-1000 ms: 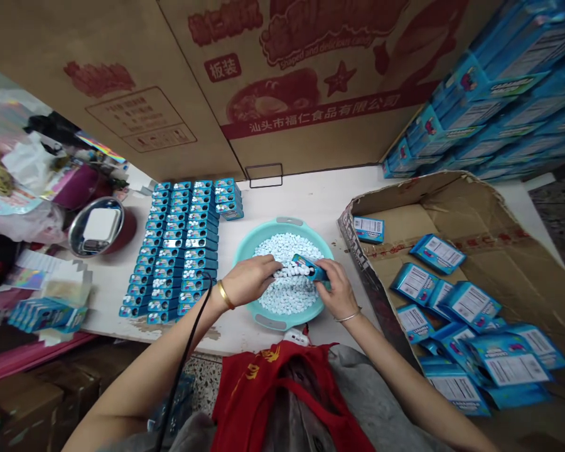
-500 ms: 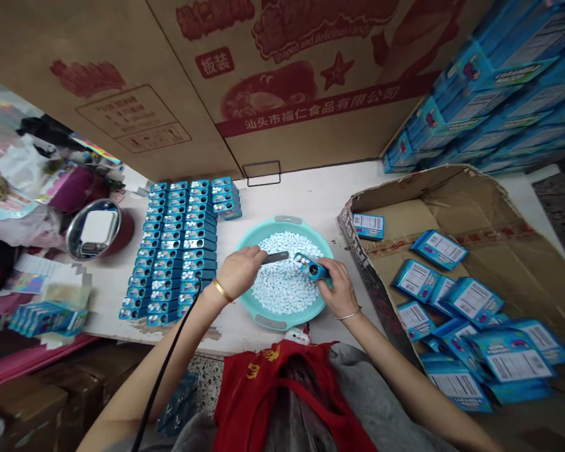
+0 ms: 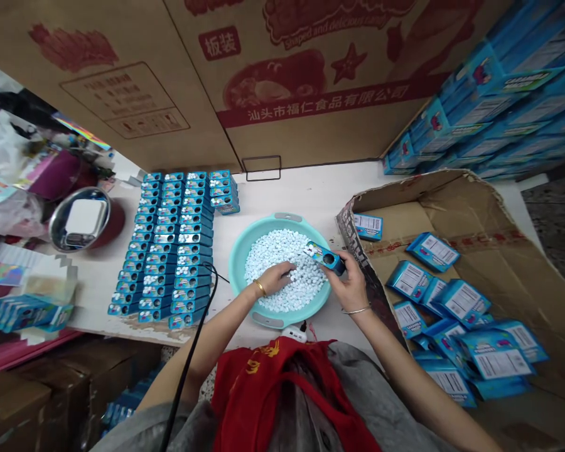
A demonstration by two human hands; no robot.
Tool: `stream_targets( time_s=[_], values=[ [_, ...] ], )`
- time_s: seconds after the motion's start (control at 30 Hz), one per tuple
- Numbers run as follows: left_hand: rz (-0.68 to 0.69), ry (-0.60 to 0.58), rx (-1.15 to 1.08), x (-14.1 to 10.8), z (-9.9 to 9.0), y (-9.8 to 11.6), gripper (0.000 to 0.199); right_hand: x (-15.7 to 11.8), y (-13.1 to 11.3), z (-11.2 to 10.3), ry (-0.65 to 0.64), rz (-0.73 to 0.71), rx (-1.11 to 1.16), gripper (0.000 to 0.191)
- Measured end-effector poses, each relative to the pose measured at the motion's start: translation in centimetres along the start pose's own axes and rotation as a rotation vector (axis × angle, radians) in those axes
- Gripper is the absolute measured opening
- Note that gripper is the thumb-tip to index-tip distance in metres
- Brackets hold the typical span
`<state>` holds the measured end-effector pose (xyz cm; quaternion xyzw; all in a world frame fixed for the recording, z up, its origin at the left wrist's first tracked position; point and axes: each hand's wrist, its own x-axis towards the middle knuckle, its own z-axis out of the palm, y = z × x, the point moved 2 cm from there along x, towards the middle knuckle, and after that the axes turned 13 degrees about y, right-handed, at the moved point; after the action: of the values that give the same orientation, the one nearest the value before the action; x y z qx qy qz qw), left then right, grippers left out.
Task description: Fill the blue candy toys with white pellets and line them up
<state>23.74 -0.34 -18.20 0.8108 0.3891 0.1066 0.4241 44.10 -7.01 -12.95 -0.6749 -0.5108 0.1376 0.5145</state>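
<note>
The right hand (image 3: pixel 348 281) has its grip closed around a box (image 3: pixel 324 255) above the bowl (image 3: pixel 236 270), seemingly unfinished, while the left hand (image 3: pixel 275 279) meets the pellets (image 3: pixel 282 243), grip unclear, with rows (image 3: pixel 160 251) likely left and the carton's (image 3: pixel 456 193) boxes (image 3: pixel 462 302) likely done.

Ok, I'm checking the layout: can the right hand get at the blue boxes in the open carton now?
Probably not while full: the right hand holds a blue box. The carton's side wall stands between, but the open top leaves a way over.
</note>
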Motion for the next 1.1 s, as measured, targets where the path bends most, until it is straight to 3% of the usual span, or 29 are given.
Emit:
stream_targets(
  time_s=[0.17, 0.27, 0.37, 0.53, 0.63, 0.7, 0.8, 0.9, 1.0, 1.1],
  values=[
    [0.113, 0.005, -0.069, -2.5, -5.9, 2.7, 0.029, 0.1, 0.0, -0.2, 0.011, -0.015, -0.002, 0.031],
    [0.149, 0.026, 0.04, -3.5, -9.8, 5.4, 0.027, -0.3, -0.3, 0.4, -0.041, -0.09, 0.001, 0.032],
    [0.159, -0.006, 0.258, -3.4, -12.2, 8.4, 0.023, -1.0, -0.7, 1.4, -0.103, -0.18, 0.002, 0.038],
    [0.096, -0.124, 0.746, -2.5, -12.5, 14.2, 0.024, -2.4, -1.4, 2.7, -0.148, -0.261, -0.005, 0.043],
    [0.086, -0.159, 0.893, -2.4, -11.8, 17.4, 0.022, -2.8, -1.4, 3.1, -0.15, -0.266, 0.0, 0.043],
    [0.09, -0.169, 0.92, -2.5, -11.7, 18.3, 0.022, -2.9, -1.2, 3.2, -0.145, -0.256, 0.0, 0.042],
    [0.096, -0.087, 0.924, -2.6, -12.3, 16.2, 0.021, -2.7, -0.9, 3.0, -0.123, -0.239, -0.002, 0.041],
    [0.045, 0.068, 0.924, -2.0, -12.4, 10.0, 0.023, -2.3, -0.7, 2.4, -0.079, -0.203, 0.01, 0.04],
    [-0.091, 0.099, 0.9, -0.9, -10.3, 2.7, 0.027, -1.8, -0.5, 1.6, -0.036, -0.136, 0.019, 0.037],
    [-0.105, 0.075, 0.79, 0.1, -6.6, -2.0, 0.029, -1.3, -0.3, 0.8, -0.006, -0.077, 0.011, 0.034]
  ],
)
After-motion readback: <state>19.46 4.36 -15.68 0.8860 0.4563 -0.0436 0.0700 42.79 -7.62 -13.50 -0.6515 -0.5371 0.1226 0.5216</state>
